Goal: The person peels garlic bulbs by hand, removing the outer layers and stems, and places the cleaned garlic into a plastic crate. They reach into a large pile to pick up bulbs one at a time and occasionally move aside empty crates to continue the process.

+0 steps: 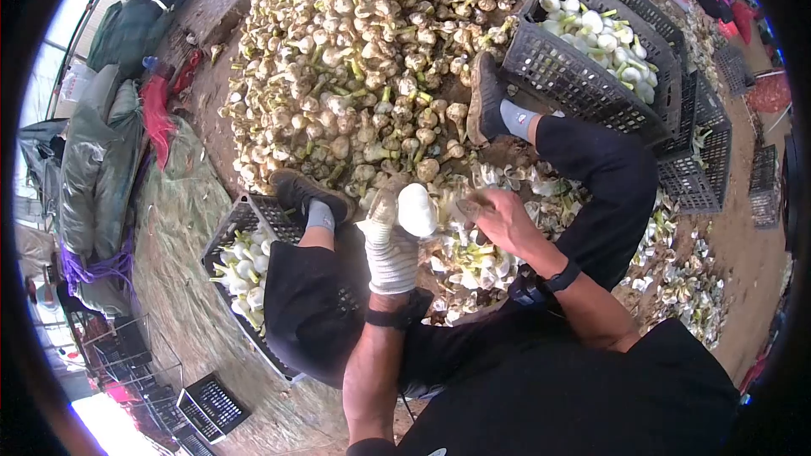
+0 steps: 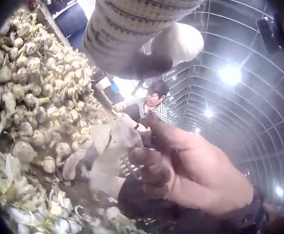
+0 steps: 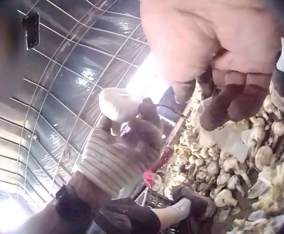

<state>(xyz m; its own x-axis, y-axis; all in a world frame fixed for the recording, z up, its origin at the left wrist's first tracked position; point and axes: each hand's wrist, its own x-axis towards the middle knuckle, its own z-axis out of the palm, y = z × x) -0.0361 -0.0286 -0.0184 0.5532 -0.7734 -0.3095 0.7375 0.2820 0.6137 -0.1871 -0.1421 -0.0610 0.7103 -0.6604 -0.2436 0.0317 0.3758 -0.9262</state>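
My left hand (image 1: 390,247) wears a striped white work glove and holds a smooth white garlic bulb (image 1: 416,209), with the bulb on its right side in the head view. In the right wrist view the same bulb (image 3: 116,104) stands above the gloved fingers. Bare and a little to the right, my right hand (image 1: 507,224) pinches a pale papery piece of garlic skin (image 2: 113,146) between thumb and curled fingers, apart from the bulb. Below both hands lies a heap of peeled-off skins and stalks (image 1: 477,263).
A large pile of unpeeled garlic (image 1: 355,59) spreads ahead. One black crate (image 1: 583,89) of white bulbs stands at the right; another crate (image 1: 245,211) with white bulbs is beside the left leg. Another person (image 2: 151,105) in a striped top sits beyond the pile.
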